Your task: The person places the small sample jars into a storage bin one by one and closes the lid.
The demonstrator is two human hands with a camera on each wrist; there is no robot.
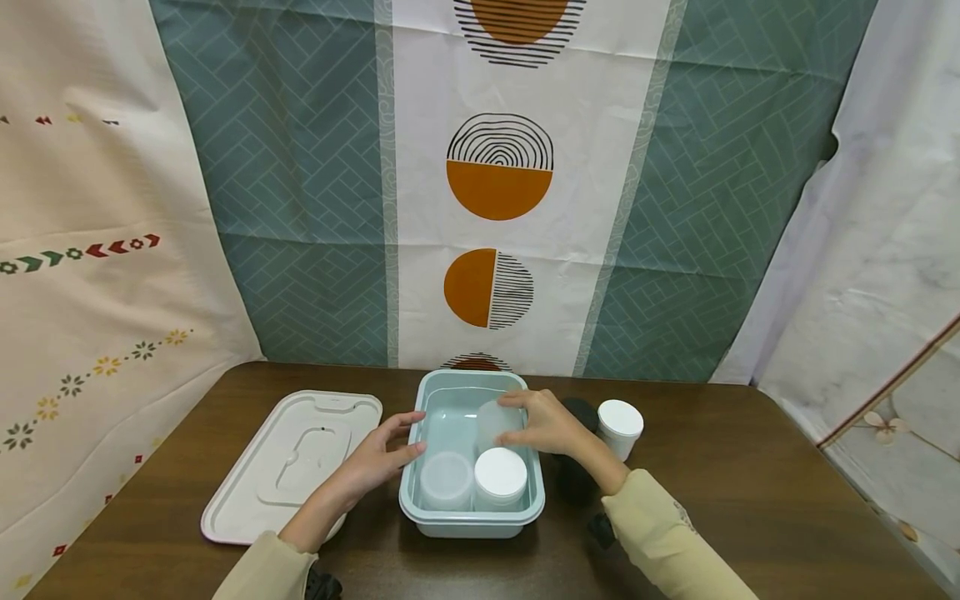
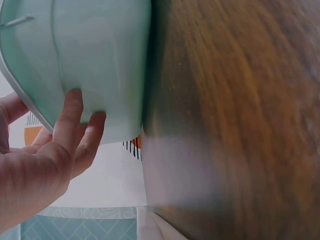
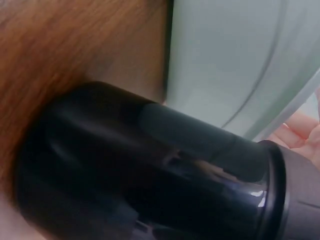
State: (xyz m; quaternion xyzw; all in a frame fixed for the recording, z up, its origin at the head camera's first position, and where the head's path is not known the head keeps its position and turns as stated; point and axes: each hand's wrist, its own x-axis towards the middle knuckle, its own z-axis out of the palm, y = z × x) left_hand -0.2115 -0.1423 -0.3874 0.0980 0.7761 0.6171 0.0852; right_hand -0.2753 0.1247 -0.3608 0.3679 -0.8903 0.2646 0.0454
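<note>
A pale blue plastic bin (image 1: 480,523) stands on the table, with several lidded jars inside. My right hand (image 1: 546,423) reaches over the bin's right rim, its thumb and fingers around a translucent-lidded jar (image 1: 489,422) in the back right part. In front of that jar sits a white-lidded jar (image 1: 501,473), and beside it on the left another translucent-lidded jar (image 1: 447,481). My left hand (image 1: 378,457) is at the bin's left rim. In the left wrist view, fairly straight fingers (image 2: 91,137) touch the bin's outer wall.
A white lid (image 1: 300,458) lies flat left of the bin. Right of the bin stands a black jar (image 3: 150,165), large in the right wrist view, with another dark one nearby. A white jar (image 1: 620,427) stands farther right. Patterned cloths (image 1: 315,167) hang behind the table.
</note>
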